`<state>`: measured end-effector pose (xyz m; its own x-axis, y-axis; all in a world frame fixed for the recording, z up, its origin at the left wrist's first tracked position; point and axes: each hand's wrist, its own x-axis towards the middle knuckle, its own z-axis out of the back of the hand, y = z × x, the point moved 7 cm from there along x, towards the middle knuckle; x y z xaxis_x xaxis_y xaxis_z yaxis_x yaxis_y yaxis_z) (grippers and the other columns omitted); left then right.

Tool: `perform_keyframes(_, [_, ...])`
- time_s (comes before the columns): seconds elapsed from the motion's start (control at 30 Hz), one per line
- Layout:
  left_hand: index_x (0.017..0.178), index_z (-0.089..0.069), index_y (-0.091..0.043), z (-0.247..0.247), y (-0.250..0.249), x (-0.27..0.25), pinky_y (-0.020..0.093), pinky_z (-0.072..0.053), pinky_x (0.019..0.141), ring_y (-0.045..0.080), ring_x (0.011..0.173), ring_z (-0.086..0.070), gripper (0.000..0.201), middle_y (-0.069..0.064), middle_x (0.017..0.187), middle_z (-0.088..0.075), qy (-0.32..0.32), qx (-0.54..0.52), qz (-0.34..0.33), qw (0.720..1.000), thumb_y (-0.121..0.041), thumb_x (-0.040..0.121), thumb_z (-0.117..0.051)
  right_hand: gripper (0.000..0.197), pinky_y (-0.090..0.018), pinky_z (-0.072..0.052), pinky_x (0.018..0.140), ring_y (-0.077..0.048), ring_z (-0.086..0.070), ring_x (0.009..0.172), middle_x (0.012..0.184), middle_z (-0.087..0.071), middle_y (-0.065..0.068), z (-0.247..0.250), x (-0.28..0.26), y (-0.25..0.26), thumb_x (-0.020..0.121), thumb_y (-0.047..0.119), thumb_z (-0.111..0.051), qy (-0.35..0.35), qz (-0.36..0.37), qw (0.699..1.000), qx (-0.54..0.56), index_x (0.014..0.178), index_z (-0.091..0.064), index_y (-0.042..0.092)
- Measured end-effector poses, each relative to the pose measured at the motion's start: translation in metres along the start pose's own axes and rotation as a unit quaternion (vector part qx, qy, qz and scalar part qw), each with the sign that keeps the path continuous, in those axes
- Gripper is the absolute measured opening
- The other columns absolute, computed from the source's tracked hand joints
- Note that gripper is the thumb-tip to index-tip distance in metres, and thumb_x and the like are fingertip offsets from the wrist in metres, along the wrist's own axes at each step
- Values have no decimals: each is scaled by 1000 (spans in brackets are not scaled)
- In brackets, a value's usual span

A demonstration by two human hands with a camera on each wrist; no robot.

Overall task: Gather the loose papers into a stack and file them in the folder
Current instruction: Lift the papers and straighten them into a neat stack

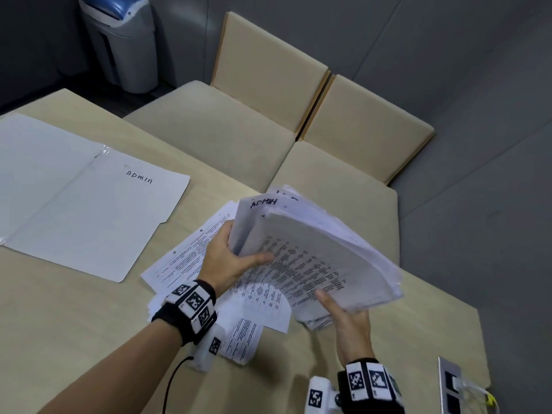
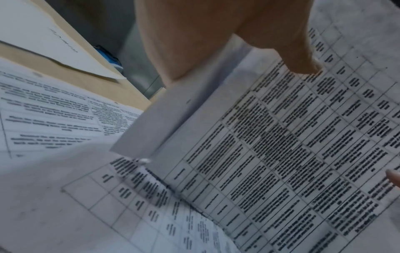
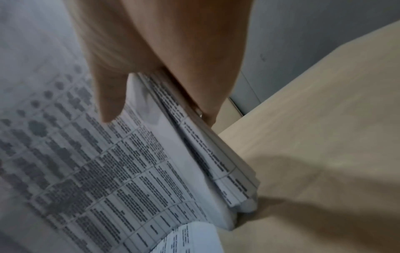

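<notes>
A thick, uneven stack of printed papers (image 1: pixel 316 252) is tilted up above the table, one sheet marked "ADMIN" at its far edge. My left hand (image 1: pixel 236 255) grips the stack's left edge, thumb lying on the top printed page (image 2: pixel 281 137). My right hand (image 1: pixel 343 312) pinches the near right edge, thumb on top and fingers underneath (image 3: pixel 207 113). The stack (image 3: pixel 151 171) fans apart at its lower corner. More loose sheets (image 1: pixel 185 255) lie flat and curled on the table beneath. A white folder (image 1: pixel 83 201) marked "ADMIN" lies open at the left.
The light wooden table (image 1: pixel 74 324) ends in a far edge behind the papers, with beige cushioned chairs (image 1: pixel 268 115) beyond it. A grey bin (image 1: pixel 122 46) stands at the back left. A metal socket panel (image 1: pixel 451 383) sits in the table near my right wrist.
</notes>
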<state>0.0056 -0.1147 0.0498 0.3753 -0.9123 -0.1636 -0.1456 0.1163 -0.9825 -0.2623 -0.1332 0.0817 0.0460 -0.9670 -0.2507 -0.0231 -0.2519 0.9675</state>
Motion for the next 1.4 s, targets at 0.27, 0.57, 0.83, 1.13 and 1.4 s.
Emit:
perform_keyframes(0.27, [118,-55,-15,8,-8,13,34,-64,69,19,92,-73,85,6,104,-69,-24,-35,7,999,-40,47,-95,44,-28,-60,69,-30,-77,93,100,-79,-18,9,16,-6,65,10,-86,26,-21,999,28,103,-71,-5])
perform_keyframes(0.57, [89,-66,-11,-17,-13,14,30,-62,55,12,65,-74,77,6,74,-73,75,-1,1,997,-62,34,-86,58,-41,-58,88,-24,-72,108,116,-77,-8,7,12,1,76,-10,-72,50,2,998,32,128,-62,15])
perform_keyframes(0.83, [65,-57,-8,-2,1,20,32,-42,48,19,44,-46,99,9,48,-49,19,34,29,999,-102,53,-28,40,-43,-56,88,-25,-75,98,101,-81,-7,11,5,-2,76,-10,-71,35,-12,998,56,98,-78,22])
perform_keyframes(1.13, [72,-49,16,-14,-25,8,12,-41,48,7,44,-41,66,9,59,-45,-4,-28,-15,999,-45,97,-44,57,-43,-54,88,-33,-68,114,112,-78,-7,8,4,-3,68,-4,-75,5,-33,997,66,118,-65,23])
perform_keyframes(1.4, [139,-54,-38,-32,-20,-4,50,-40,114,19,129,-58,58,1,137,-64,70,-33,37,996,-63,96,-23,38,-29,-60,54,-22,-79,84,91,-82,-6,4,-9,10,87,-15,-59,5,-56,993,106,118,-65,6])
